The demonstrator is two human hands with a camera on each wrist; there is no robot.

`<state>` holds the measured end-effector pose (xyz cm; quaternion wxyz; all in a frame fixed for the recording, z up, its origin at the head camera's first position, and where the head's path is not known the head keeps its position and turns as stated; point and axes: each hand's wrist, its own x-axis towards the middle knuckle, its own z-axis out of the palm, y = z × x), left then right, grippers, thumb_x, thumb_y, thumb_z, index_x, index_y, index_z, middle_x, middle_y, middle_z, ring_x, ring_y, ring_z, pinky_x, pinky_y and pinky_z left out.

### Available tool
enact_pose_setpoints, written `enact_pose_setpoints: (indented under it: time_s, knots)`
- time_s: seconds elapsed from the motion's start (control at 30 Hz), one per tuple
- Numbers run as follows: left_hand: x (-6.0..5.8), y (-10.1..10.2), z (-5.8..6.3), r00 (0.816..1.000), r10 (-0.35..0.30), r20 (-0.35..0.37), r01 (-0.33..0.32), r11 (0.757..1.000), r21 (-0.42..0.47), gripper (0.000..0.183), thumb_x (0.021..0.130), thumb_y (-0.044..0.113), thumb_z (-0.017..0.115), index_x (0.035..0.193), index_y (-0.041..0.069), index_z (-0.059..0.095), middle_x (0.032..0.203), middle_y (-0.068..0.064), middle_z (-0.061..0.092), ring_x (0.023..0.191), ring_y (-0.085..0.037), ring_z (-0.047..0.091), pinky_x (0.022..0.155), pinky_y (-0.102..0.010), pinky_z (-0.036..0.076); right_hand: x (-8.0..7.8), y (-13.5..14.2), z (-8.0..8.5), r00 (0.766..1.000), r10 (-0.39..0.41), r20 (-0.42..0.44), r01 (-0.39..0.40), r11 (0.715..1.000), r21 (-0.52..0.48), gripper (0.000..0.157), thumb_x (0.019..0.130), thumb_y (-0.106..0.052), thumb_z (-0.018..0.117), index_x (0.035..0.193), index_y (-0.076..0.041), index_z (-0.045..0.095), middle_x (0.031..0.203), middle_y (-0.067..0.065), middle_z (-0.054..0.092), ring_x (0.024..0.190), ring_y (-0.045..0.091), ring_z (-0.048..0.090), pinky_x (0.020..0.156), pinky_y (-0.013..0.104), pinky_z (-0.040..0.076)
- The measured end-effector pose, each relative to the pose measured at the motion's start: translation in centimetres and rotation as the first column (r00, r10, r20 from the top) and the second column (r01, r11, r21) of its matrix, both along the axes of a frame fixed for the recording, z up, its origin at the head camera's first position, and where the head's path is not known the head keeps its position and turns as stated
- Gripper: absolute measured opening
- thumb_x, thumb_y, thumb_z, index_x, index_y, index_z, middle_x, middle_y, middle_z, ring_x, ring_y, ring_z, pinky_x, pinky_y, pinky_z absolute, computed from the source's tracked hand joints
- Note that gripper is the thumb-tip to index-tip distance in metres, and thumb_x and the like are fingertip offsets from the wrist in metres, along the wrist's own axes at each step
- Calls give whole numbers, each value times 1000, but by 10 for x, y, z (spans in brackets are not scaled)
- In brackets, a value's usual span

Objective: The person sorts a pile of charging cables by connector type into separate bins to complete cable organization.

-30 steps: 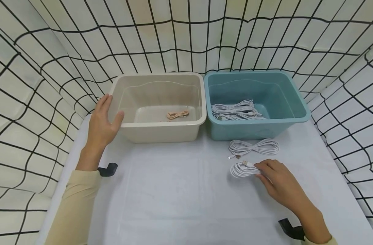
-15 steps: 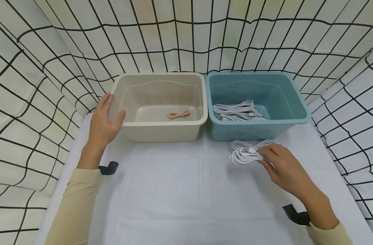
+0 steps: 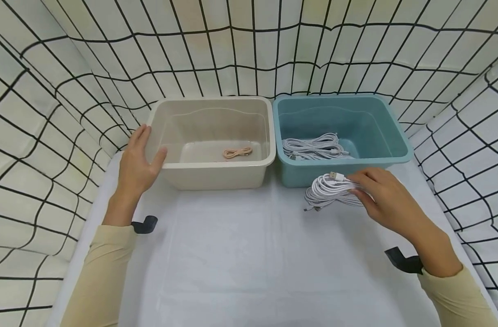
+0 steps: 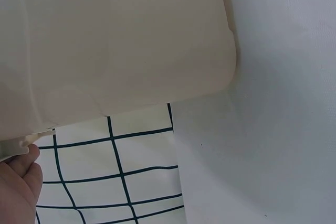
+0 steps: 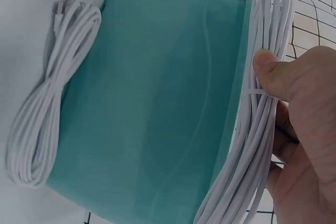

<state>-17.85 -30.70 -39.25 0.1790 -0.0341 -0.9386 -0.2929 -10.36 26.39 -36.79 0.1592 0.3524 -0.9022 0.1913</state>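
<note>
My right hand [image 3: 381,197] pinches a coiled white USB cable [image 3: 330,186], thumb on one side and fingers behind it. The held coil is raised near the front wall of the teal bin [image 3: 314,175]; the right wrist view shows it alongside the bin's rim. Below it, a second white cable coil [image 5: 50,95] lies on the table, partly hidden in the head view. Inside the teal bin are more white cables [image 3: 314,147]. My left hand [image 3: 136,170] holds the left rim of the beige bin [image 3: 216,177], thumb over the front corner, fingers [image 4: 32,174] outside.
A thin tan cable [image 3: 237,152] lies inside the beige bin. Both bins stand side by side on a white-covered table [image 3: 216,254]. Black wire mesh [image 3: 253,50] backed by pale sheeting encloses the back and both sides.
My right hand has raised the cable coil from the table and carried it forward, past the lying coil, to the teal bin's front. My left hand stays at the beige bin.
</note>
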Motion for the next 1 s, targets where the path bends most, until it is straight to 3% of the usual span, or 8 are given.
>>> enact_pose_setpoints:
  time_s: [0.13,0.23,0.47,1.0]
  knots:
    - [5,-1,-2,1000,4,8,-4,1000,5,74,101,39,58,162,2,39,170,-19,34,149,-51,40,114,-73,37,-12,1,9,999,27,-20,-27,1000,4,43,79,9,84,119,0,71,110,13,70,103,33,64,87,46,52]
    - [8,-1,-6,1000,-7,16,7,1000,13,75,100,38,58,161,0,39,169,-20,34,151,-51,38,114,-73,36,-21,3,15,998,46,-35,-45,999,19,45,75,9,87,117,0,72,108,12,71,99,32,65,84,45,53]
    - [2,-2,-4,999,-12,-32,12,1000,5,74,99,39,59,161,1,41,168,-20,36,147,-53,42,111,-74,39,-48,2,34,995,78,-65,-76,996,38,40,79,9,83,117,2,72,106,14,71,93,31,66,79,48,55]
    - [0,1,2,1000,-6,-15,6,1000,24,73,99,37,58,161,1,41,168,-20,36,148,-51,42,113,-72,38,-95,-11,60,995,97,-27,-95,994,51,29,88,9,78,116,10,71,103,20,70,92,34,65,78,47,54]
